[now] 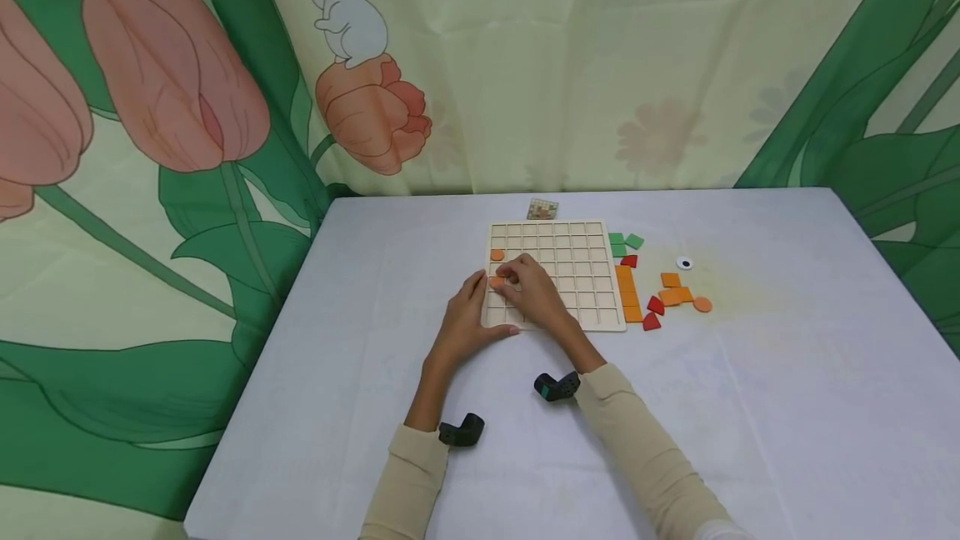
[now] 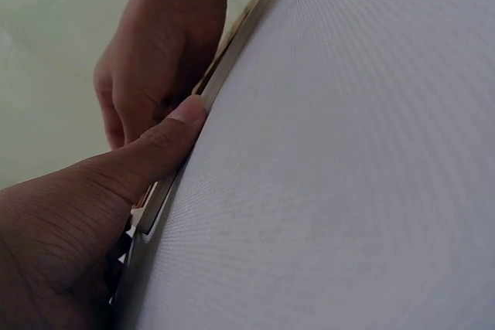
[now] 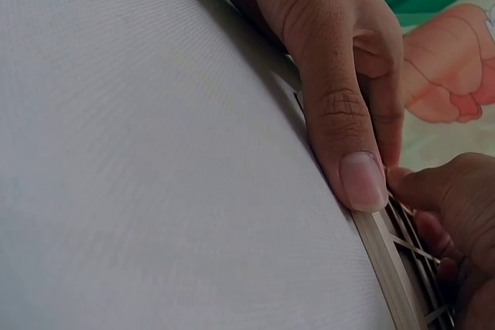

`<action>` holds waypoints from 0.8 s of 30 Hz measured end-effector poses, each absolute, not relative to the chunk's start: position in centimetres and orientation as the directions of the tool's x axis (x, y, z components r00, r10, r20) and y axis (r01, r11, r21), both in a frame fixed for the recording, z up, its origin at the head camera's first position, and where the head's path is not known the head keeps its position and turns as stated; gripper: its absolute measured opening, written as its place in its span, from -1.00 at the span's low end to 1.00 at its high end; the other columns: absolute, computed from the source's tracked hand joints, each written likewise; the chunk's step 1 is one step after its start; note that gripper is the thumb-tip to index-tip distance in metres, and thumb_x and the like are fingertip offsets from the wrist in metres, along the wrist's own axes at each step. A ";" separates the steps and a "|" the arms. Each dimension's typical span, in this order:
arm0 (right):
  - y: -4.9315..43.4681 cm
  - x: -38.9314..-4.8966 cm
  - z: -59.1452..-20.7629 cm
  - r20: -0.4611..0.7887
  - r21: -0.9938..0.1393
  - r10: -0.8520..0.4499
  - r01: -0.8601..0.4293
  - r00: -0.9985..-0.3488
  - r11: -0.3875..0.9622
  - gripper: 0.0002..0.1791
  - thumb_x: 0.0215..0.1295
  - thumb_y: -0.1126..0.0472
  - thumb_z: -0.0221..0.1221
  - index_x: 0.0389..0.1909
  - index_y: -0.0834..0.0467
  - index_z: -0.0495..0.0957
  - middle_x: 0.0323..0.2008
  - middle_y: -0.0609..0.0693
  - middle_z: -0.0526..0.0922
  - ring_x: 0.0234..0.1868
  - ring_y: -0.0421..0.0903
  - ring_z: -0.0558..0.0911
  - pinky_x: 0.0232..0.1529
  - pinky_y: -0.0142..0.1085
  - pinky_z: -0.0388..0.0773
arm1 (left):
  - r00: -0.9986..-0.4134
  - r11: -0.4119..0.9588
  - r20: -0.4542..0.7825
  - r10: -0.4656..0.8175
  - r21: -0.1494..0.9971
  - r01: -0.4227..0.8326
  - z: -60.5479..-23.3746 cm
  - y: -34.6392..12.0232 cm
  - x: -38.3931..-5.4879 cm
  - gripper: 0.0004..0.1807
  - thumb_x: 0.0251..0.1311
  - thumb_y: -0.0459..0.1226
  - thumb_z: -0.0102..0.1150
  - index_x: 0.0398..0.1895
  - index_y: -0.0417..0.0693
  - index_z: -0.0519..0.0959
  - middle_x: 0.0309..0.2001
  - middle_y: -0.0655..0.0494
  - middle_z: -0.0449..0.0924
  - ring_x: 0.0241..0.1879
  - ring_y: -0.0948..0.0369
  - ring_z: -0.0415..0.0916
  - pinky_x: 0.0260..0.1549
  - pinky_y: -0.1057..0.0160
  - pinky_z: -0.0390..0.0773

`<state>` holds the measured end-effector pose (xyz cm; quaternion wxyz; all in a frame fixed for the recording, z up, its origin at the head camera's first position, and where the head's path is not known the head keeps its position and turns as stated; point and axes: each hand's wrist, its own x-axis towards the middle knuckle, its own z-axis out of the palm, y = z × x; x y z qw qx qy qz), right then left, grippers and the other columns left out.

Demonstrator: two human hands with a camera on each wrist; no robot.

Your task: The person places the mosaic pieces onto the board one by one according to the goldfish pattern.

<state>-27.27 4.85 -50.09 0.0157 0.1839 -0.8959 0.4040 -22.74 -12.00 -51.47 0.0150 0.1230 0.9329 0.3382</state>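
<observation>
A square wooden grid board (image 1: 588,300) lies on the table. My left hand (image 1: 463,323) spans its near left corner, the fairly straight fingers along the left edge and the thumb (image 2: 174,133) against the front edge. Over the left side of the grid, my right hand (image 1: 534,290) pinches an orange round piece (image 1: 494,282) between thumb and fingertips, right at a cell near the left edge. Another orange round piece (image 1: 497,255) sits in a cell farther back in that column. The right wrist view mostly hides the pinched piece behind the fingers.
Right of the board lie green squares (image 1: 634,241), an orange strip (image 1: 628,293), red pieces (image 1: 652,322), loose orange pieces (image 1: 671,297), an orange disc (image 1: 702,304) and an eye piece (image 1: 684,263). A small patterned card (image 1: 542,208) is behind the board.
</observation>
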 end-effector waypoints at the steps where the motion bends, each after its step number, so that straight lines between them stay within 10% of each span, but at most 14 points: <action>1: 4.9 -27.3 -50.1 0.176 -0.718 -0.318 -0.342 -0.932 0.606 -0.69 0.43 0.21 0.37 0.08 0.30 0.71 -0.01 0.18 0.62 -0.05 0.04 0.61 -0.01 -0.11 0.61 | -0.969 0.742 0.055 0.240 0.633 0.220 -51.5 -12.0 -22.7 0.26 0.12 0.12 0.58 0.69 -0.28 0.07 0.69 -0.17 0.10 0.62 -0.20 0.18 0.55 -0.17 0.32; 24: 7.4 -27.1 -48.2 0.155 -0.721 -0.368 -0.359 -0.917 0.593 -0.70 0.46 0.28 0.32 0.12 0.33 0.68 0.04 0.21 0.66 0.01 0.08 0.69 0.08 -0.07 0.69 | -0.976 0.736 0.031 0.215 0.652 0.183 -51.5 -11.9 -22.6 0.28 0.11 0.13 0.59 0.70 -0.26 0.05 0.70 -0.16 0.07 0.64 -0.18 0.15 0.56 -0.14 0.32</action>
